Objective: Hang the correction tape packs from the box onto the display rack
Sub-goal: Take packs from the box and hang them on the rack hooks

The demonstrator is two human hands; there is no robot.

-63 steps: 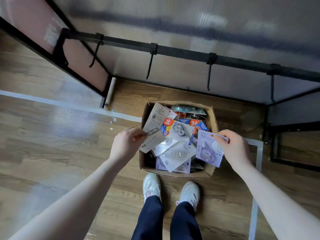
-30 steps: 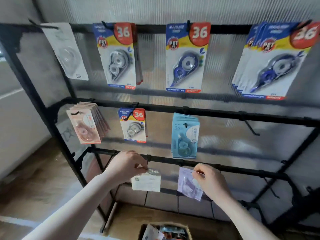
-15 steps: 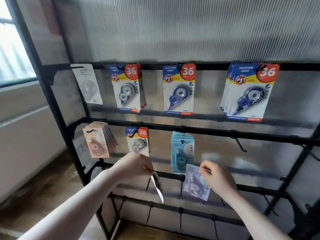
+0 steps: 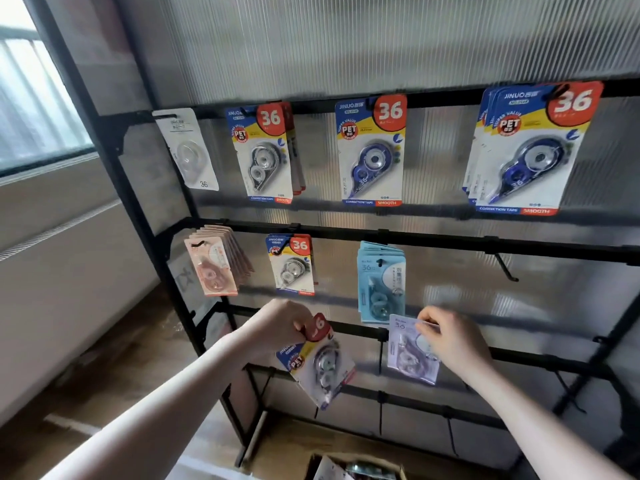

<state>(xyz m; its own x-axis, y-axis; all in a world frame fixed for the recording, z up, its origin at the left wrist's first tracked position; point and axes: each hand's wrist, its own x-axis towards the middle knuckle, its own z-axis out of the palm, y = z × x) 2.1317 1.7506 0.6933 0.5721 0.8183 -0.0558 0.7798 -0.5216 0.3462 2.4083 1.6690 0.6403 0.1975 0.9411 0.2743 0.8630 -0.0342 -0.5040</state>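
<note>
- Left hand point(image 4: 282, 323): fingers curled, pinching the top corner of a blue-and-red pack point(image 4: 317, 363) by its red "36" badge. Pack hangs tilted below the hand, clear blister facing the camera.
- Right hand point(image 4: 450, 341): thumb and fingers pinching the upper edge of a lilac pack point(image 4: 408, 351). Pack hangs roughly upright, to the left of and below the fingers, in front of a black rack bar point(image 4: 360, 332).
- The two held packs are apart, with a gap between them.
- Display rack point(image 4: 138, 216): black frame with ribbed translucent panel behind.
- Directly above the left hand: a small blue-and-red pack point(image 4: 294, 265) on the middle bar; a fanned stack of pink packs point(image 4: 213, 259) up and to the left of that hand.
- Above the right hand, slightly left: a stack of light-blue packs point(image 4: 381, 282), its bottom edge just over the lilac pack.
- Up and right of the right hand: a bare hook point(image 4: 505, 266) on the middle bar.
- Top bar, well above both hands: a white pack point(image 4: 188, 150), then three groups of large blue-and-red packs point(image 4: 372, 150).
- Cardboard box point(image 4: 353, 467): below both hands at bottom edge of view, only its top showing, packs inside.
</note>
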